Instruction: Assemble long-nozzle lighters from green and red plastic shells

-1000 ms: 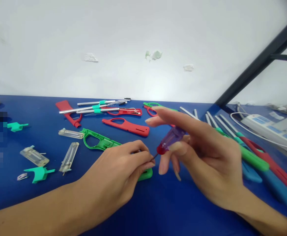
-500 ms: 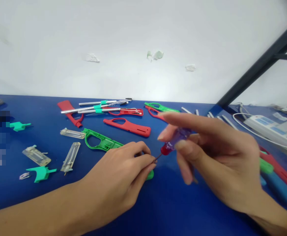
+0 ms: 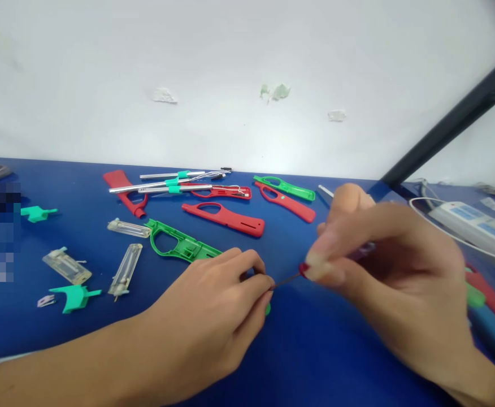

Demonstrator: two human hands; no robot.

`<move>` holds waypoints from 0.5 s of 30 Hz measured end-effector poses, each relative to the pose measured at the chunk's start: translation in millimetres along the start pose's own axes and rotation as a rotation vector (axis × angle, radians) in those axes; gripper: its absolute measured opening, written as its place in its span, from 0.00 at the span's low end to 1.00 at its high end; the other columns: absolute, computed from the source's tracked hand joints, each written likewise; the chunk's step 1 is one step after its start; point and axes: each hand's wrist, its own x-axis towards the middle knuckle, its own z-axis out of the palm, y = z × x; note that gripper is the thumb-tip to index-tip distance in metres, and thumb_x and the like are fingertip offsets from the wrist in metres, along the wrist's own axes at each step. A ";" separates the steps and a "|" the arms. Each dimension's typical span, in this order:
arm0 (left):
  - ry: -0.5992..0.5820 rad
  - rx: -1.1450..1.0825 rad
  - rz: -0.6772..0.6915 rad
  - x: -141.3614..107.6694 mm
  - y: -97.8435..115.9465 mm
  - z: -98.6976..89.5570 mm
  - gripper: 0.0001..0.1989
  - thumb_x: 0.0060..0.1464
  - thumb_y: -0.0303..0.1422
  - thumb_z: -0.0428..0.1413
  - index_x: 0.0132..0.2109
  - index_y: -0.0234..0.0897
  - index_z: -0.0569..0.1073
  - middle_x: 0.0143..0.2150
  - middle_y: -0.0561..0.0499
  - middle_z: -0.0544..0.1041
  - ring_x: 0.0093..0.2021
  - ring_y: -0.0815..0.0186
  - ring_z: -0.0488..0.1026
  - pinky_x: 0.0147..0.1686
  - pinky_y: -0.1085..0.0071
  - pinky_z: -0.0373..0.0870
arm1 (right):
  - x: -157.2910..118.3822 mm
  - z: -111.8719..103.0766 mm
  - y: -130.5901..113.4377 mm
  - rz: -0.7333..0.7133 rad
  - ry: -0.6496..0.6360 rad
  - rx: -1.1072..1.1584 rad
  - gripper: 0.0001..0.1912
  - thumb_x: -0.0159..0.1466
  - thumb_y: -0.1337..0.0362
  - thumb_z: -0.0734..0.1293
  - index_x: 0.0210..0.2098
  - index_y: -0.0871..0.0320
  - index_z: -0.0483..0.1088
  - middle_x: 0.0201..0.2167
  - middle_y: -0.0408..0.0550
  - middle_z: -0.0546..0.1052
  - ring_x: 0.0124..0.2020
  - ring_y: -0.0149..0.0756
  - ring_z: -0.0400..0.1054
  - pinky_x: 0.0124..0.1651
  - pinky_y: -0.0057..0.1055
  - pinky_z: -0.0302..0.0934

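Observation:
My right hand (image 3: 383, 271) pinches a screwdriver (image 3: 303, 270) by its red collar, and most of the purple clear handle is hidden in the palm. The thin shaft points left, its tip meeting the fingertips of my left hand (image 3: 226, 299). The left fingers are pressed together; what they pinch there is hidden. A green lighter casing half (image 3: 182, 244), inner side up, runs under my left hand. A bit of green also shows below its fingertips. Left of that hand lie clear fuel tanks (image 3: 125, 271), green triggers (image 3: 76, 298) and a small pale clip (image 3: 46, 301).
Red casing parts (image 3: 226, 219) and metal lighter tubes with wires (image 3: 158, 186) lie farther back on the blue table. A red and a green casing (image 3: 287, 189) sit near the wall. At right are a white power strip (image 3: 463, 217), its cable and a dark metal post (image 3: 446, 121).
My right fingers have slid from the screwdriver's handle down to its red collar and closed tighter. The left hand keeps its place on the green casing. The view has shifted slightly.

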 end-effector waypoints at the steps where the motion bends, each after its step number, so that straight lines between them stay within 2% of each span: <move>1: 0.001 -0.002 0.001 0.0 0.4 -0.4 0.15 0.77 0.28 0.49 0.47 0.38 0.81 0.47 0.47 0.82 0.43 0.57 0.82 0.45 0.58 0.81 | -0.6 -0.5 0.6 -0.012 -0.020 -0.025 0.08 0.66 0.62 0.83 0.42 0.40 0.87 0.29 0.40 0.79 0.30 0.40 0.71 0.27 0.40 0.70; 3: -0.007 -0.021 -0.017 -0.3 1.6 -1.3 0.15 0.76 0.28 0.50 0.46 0.38 0.81 0.46 0.47 0.81 0.41 0.58 0.81 0.41 0.59 0.79 | -1.3 -3.6 1.5 0.037 -0.135 -0.012 0.12 0.73 0.58 0.77 0.54 0.37 0.87 0.34 0.43 0.81 0.31 0.41 0.75 0.26 0.39 0.73; 5: -0.024 -0.059 -0.048 -0.7 3.0 -2.5 0.15 0.76 0.28 0.50 0.45 0.39 0.82 0.46 0.48 0.82 0.41 0.58 0.80 0.41 0.59 0.79 | -1.2 -6.9 2.4 0.106 -0.247 0.077 0.21 0.78 0.61 0.70 0.67 0.34 0.80 0.43 0.45 0.83 0.28 0.36 0.75 0.20 0.34 0.71; 7: -0.037 -0.090 -0.070 -1.0 4.3 -4.0 0.14 0.75 0.28 0.51 0.46 0.39 0.83 0.47 0.48 0.82 0.43 0.58 0.81 0.43 0.58 0.79 | -0.2 -7.5 3.1 0.102 -0.289 0.191 0.23 0.79 0.68 0.68 0.65 0.37 0.81 0.43 0.44 0.83 0.22 0.29 0.72 0.17 0.29 0.69; 9: -0.039 -0.093 -0.067 -0.8 5.0 -5.0 0.13 0.74 0.28 0.52 0.48 0.38 0.83 0.48 0.48 0.83 0.45 0.57 0.82 0.43 0.58 0.79 | 0.5 -5.8 3.4 0.045 -0.273 0.238 0.19 0.76 0.72 0.70 0.55 0.43 0.87 0.39 0.42 0.82 0.19 0.25 0.70 0.18 0.26 0.71; 11: -0.034 -0.092 -0.055 -0.6 4.8 -5.0 0.14 0.74 0.28 0.51 0.47 0.38 0.83 0.48 0.48 0.83 0.44 0.57 0.82 0.41 0.59 0.79 | -0.1 -4.0 2.4 0.041 -0.277 0.237 0.16 0.74 0.73 0.71 0.49 0.46 0.87 0.39 0.42 0.82 0.20 0.26 0.73 0.20 0.26 0.74; 15: -0.034 -0.113 -0.063 -1.0 3.9 -3.4 0.16 0.74 0.27 0.50 0.46 0.38 0.83 0.47 0.47 0.82 0.44 0.57 0.82 0.42 0.58 0.79 | -4.3 -4.5 -3.3 0.224 -0.315 0.276 0.29 0.75 0.75 0.66 0.64 0.35 0.80 0.50 0.42 0.85 0.31 0.37 0.83 0.28 0.31 0.82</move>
